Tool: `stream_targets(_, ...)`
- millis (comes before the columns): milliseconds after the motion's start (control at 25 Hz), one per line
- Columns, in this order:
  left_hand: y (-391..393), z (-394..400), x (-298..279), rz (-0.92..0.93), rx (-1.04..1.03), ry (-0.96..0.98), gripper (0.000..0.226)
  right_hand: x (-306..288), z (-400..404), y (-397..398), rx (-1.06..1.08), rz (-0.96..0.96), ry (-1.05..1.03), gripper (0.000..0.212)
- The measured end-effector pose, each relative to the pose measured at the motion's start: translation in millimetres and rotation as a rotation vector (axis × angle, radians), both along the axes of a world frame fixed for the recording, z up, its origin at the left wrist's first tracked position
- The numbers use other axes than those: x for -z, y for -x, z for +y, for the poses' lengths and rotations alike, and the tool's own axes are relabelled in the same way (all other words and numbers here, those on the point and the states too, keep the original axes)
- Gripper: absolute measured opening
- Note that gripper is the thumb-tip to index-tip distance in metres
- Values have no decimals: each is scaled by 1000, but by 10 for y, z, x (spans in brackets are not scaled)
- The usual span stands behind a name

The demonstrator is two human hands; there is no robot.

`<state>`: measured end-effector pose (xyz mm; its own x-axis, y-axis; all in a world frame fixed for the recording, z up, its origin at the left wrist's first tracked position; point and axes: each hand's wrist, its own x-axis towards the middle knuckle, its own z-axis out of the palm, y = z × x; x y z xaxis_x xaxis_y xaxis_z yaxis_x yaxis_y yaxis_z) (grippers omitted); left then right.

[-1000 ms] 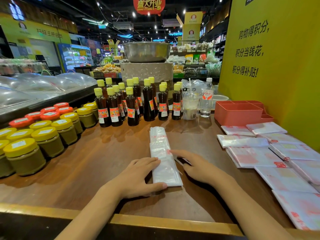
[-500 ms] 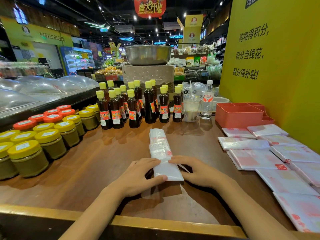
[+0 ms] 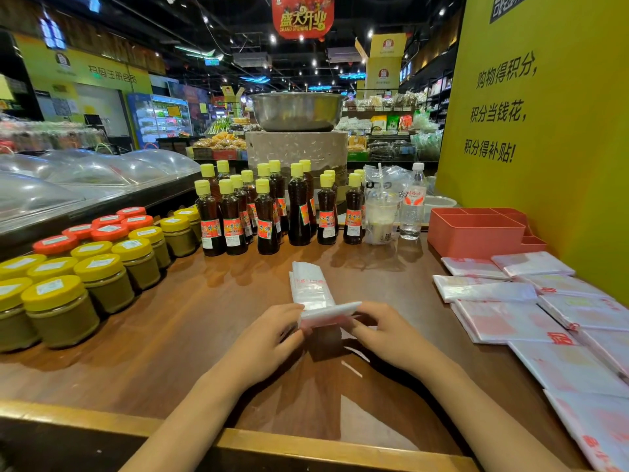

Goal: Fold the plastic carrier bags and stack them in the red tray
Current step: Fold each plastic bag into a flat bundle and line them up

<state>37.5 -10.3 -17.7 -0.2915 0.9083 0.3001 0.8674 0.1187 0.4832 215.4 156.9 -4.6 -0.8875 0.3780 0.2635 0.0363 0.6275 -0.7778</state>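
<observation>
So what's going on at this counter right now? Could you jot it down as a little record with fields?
place: shop counter, wooden top
left hand: pinches near end of the bag
right hand: pinches the same end
carrier bag: long folded strip, near end lifted, far end on the counter
red tray: right rear, no bags visible inside
other bags: spread flat at right
shelf goods: dark bottles, yellow-lidded jars
</observation>
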Motion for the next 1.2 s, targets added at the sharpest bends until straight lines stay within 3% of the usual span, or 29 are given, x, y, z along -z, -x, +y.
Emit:
stream_targets(280,-47,2,8,-156,149,14,31,49,-25,37,114,36,118,24)
stream_targets(440,-30,32,33,-244,17,-73,26,153,25,107,306,-77,-1,22)
stream_targets(600,-72,99,18,-297,-70,-188,43,163,0,147,351,-95,-46,18)
stream_targets(680,-99,119,16,-271,-101,-198,47,145,-16,149,348,-91,-15,26)
stream_targets(840,-129,128,16,-95,-106,-82,15,156,-33,181,314,-121,57,47)
stream_targets(1040,-48,142,85,-86,-78,-1,18,163,-12,170,194,-155,115,65)
stream_targets(1200,-34,143,101,-95,-30,-53,21,145,9,161,177,-165,151,61)
